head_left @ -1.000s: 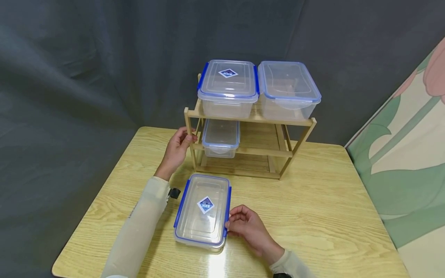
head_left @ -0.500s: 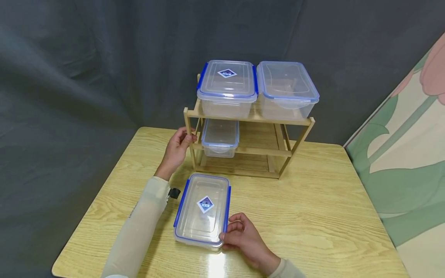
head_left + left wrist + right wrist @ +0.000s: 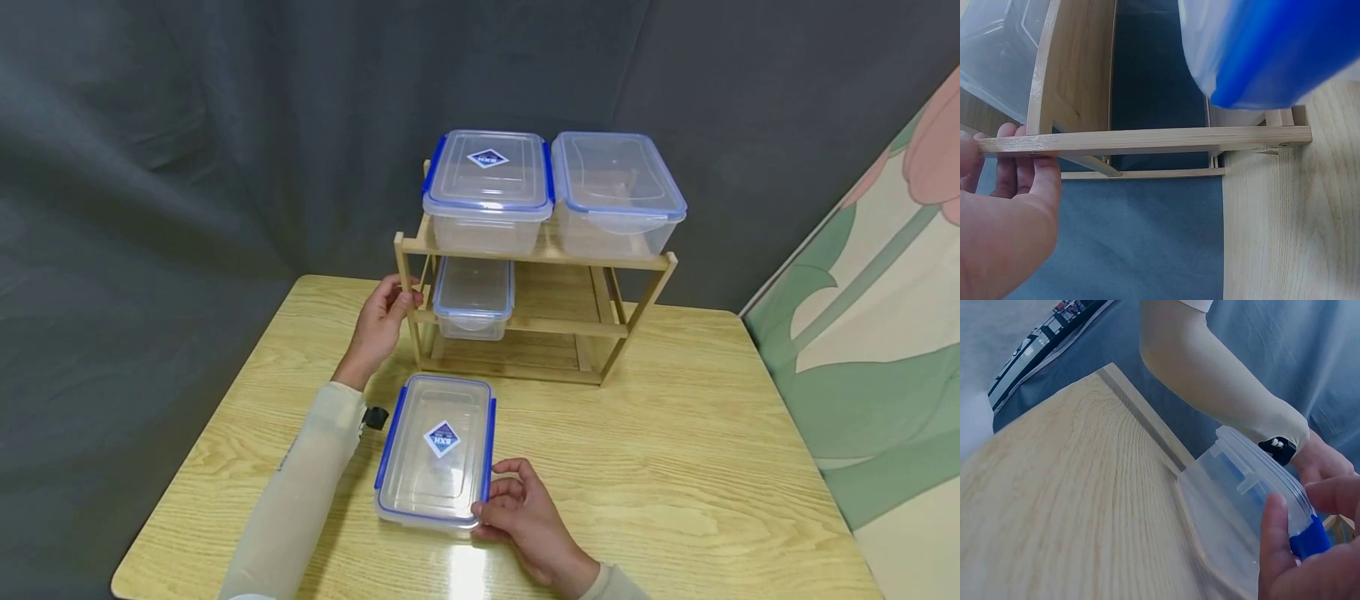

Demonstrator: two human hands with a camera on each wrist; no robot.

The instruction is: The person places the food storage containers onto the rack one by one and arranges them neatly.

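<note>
In the head view, my left hand (image 3: 375, 329) grips the left front post (image 3: 406, 265) of a wooden rack (image 3: 558, 293); the left wrist view has its fingers and thumb round that post. A clear food container (image 3: 435, 479) with a blue-edged lid, blue side clips and a diamond-shaped label lies on the table before the rack. My right hand (image 3: 528, 529) holds its near right corner, thumb at the corner and the other fingers along the right side. In the right wrist view, thumb and finger sit on either side of the container's corner (image 3: 1260, 487), beside a blue clip.
Two larger clear containers, one with blue clips (image 3: 491, 187) and one with a pale blue rim (image 3: 618, 187), stand side by side on the rack's top shelf. A smaller container (image 3: 475, 292) sits at the left of the middle shelf. A dark curtain (image 3: 262, 150) hangs behind.
My right hand has slid toward me along the container's right side, from about the clip to the near corner. The left hand stays on the post.
</note>
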